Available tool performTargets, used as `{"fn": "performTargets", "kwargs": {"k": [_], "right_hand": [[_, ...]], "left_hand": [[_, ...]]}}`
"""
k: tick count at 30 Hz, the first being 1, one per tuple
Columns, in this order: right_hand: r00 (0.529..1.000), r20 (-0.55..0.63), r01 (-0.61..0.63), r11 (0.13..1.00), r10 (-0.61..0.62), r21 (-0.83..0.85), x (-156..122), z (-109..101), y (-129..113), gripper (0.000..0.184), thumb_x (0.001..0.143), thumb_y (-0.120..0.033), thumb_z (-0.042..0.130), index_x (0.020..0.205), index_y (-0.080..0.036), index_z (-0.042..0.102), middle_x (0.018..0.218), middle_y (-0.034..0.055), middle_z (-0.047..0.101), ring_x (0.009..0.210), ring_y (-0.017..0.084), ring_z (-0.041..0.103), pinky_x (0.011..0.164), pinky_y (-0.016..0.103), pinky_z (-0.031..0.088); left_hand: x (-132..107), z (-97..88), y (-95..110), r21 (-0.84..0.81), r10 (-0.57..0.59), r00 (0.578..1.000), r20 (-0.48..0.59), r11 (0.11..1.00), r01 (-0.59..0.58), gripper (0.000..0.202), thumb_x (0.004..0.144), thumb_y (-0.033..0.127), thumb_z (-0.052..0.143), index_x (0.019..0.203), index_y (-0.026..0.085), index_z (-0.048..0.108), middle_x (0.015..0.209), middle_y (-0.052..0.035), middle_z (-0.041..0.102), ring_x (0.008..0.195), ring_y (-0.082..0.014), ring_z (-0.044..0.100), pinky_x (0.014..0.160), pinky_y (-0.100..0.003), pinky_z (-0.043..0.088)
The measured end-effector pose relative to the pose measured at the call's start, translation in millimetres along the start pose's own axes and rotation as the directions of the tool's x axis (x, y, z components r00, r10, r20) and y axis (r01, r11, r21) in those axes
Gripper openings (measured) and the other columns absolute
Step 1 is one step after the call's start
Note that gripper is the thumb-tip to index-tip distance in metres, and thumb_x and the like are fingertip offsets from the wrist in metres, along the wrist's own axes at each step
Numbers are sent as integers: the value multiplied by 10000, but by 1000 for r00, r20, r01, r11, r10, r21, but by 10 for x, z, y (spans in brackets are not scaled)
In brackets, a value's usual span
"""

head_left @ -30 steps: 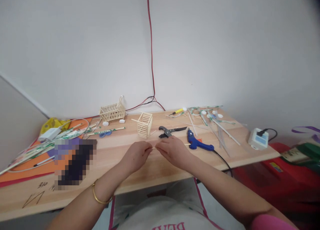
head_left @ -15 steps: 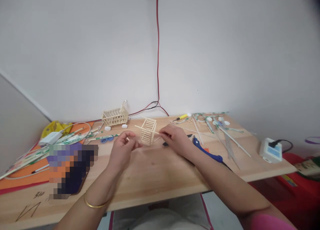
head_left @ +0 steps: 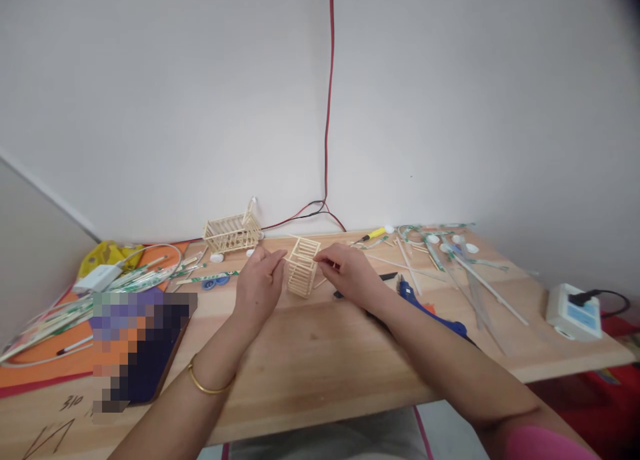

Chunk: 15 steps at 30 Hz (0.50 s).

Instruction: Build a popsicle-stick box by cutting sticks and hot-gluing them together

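Observation:
A small slatted frame of thin wooden sticks [head_left: 303,268] stands tilted on the table between my hands. From its left side a thin wooden stick [head_left: 289,259] juts out, and my left hand [head_left: 259,281] pinches that end between thumb and forefinger. On the other side my right hand [head_left: 346,273] is closed at the fingertips on the stick's right end, close against the frame; the fingers partly hide it. Behind my left hand stands a larger wooden-stick cart [head_left: 231,233] with white wheels.
A blue glue gun [head_left: 430,313] lies beside my right forearm. Farther right are clear glue sticks [head_left: 493,290], white wheels [head_left: 471,249] and a white power socket [head_left: 574,313]. A yellow-handled tool [head_left: 376,234] lies at the back. At left are a pixelated dark phone-like object [head_left: 165,353] and packaged sticks [head_left: 65,317].
My left hand has moved up and right and taken hold of the stick's left end. The stick sticks out less on the right, and my right hand is nearer the frame.

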State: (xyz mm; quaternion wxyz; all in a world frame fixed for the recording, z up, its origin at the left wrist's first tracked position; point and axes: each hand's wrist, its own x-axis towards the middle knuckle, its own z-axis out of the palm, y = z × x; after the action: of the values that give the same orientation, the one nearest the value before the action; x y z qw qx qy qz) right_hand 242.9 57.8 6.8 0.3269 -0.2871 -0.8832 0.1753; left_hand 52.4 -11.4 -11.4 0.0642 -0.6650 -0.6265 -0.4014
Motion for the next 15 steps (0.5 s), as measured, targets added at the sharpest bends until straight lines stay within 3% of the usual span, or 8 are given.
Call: {"fn": "performTargets", "kwargs": {"k": [15], "right_hand": [[999,-3,38,999,-38,23,25,19,32,207,808,-89,508,884,-180,678,814,52,646,778,147,584,728,263,442]], "left_hand": [[26,52,-17,17,39,997,72,999,-41,251,882,234,442,995,188,661,669,-6,456,654,-137,479,611,-253,363]]}}
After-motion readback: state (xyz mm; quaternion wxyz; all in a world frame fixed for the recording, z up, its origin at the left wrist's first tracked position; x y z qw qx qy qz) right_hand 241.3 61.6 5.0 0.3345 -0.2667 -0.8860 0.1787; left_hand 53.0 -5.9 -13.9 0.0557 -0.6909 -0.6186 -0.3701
